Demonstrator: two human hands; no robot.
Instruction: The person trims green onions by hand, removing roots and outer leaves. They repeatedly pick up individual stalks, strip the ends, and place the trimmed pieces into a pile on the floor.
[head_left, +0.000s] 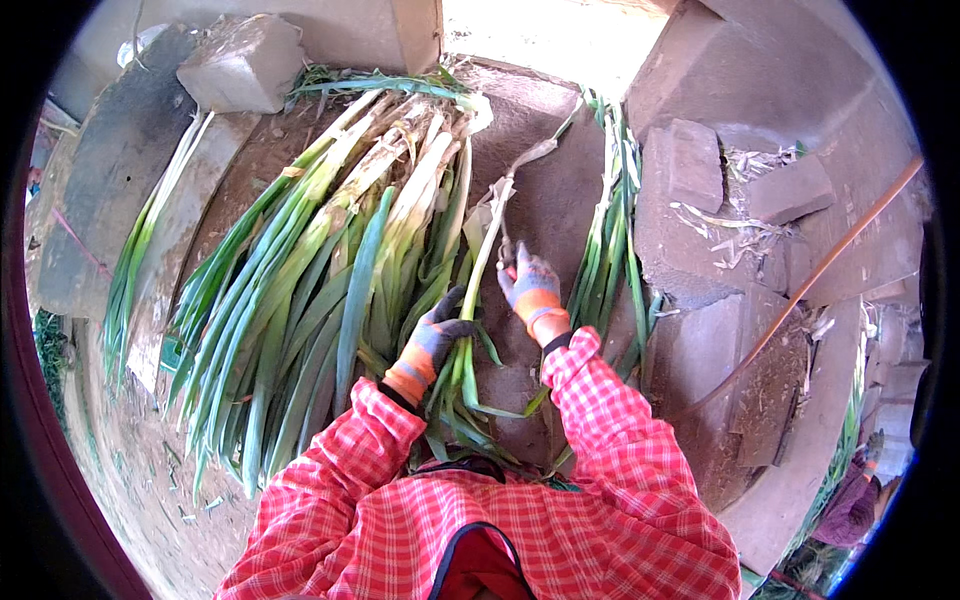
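My left hand (435, 341), in an orange and grey glove, grips the green lower part of a long green onion stalk (486, 247). Loose whitish outer skin hangs near this stalk's pale upper end. Beside the stalk, my right hand (531, 289), gloved alike, is closed around a small tool (507, 246), perhaps a knife; its far part is unclear. To the left lies a large pile of green onions (300, 217) with pale root ends pointing away from me. A smaller bunch of green onions (611, 202) lies to the right of my right hand.
A few green onions (161, 202) lie on a board at the far left, near a concrete block (244, 64). On the right are bricks (690, 165), dry peelings (750, 165) and a long reddish-brown rod or hose (814, 285). Part of another person (851, 499) shows at the lower right edge.
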